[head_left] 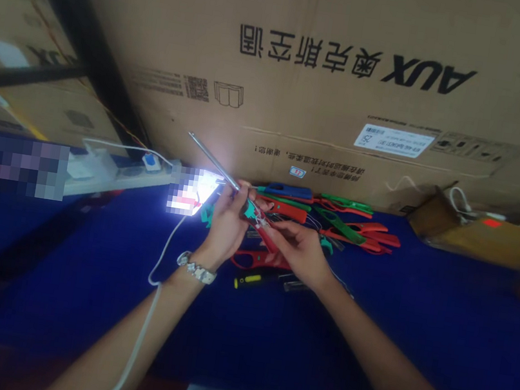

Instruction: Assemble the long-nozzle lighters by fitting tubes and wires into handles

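A long-nosed lighter (213, 161) is tilted up to the left, its thin metal tube pointing away from me. Its red handle looks opened up, with teal and whitish parts showing inside. My left hand (225, 229) is closed around it near the base of the tube. The fingers of my right hand (303, 250) are pinched at the handle's inner parts; whether they hold a small piece I cannot tell. Just below the hands lie a red lighter casing (255, 259) and a yellow-and-black screwdriver (250, 281), with a clear plastic piece (296, 286) beside it.
Behind my hands lie several coloured lighter casings (372, 231) on the blue cloth (229, 334). A brightly lit phone-like screen (199, 192) and a white power strip (125, 178) are at left. Large cardboard (302, 110) stands behind. A white cable (149, 315) crosses my left forearm.
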Demonstrator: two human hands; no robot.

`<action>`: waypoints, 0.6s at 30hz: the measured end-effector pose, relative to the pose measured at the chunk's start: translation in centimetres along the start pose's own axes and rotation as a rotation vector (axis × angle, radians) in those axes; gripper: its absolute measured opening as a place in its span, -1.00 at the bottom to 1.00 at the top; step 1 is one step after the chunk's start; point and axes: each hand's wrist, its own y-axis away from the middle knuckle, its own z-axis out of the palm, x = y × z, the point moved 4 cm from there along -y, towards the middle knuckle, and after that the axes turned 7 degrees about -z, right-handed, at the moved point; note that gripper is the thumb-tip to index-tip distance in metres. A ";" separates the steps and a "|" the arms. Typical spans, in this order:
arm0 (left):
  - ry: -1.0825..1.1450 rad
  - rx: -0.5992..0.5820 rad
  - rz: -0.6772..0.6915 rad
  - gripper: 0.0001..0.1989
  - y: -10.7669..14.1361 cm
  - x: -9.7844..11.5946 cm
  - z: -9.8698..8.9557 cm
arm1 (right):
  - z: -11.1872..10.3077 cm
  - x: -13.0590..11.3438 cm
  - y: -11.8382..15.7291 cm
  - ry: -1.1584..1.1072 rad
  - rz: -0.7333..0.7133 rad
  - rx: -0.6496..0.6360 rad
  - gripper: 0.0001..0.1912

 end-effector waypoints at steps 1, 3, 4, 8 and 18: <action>-0.007 -0.001 0.000 -0.91 0.0 0.0 0.0 | 0.0 0.0 0.0 0.031 -0.027 -0.006 -0.64; -0.019 -0.002 0.001 -0.90 0.0 -0.1 -0.1 | -0.1 0.0 0.1 0.107 -0.080 -0.020 -0.68; -0.023 -0.002 0.004 -0.89 0.0 -0.1 -0.1 | -0.1 -0.1 0.2 0.165 -0.116 -0.016 -0.70; -0.032 0.024 0.044 -0.91 -0.1 0.0 -0.1 | -0.5 -1.5 0.6 0.593 -0.371 0.109 -0.76; 0.014 0.189 0.122 -0.86 0.5 -0.4 -0.3 | 0.7 -2.0 0.6 0.842 -0.543 0.245 -0.82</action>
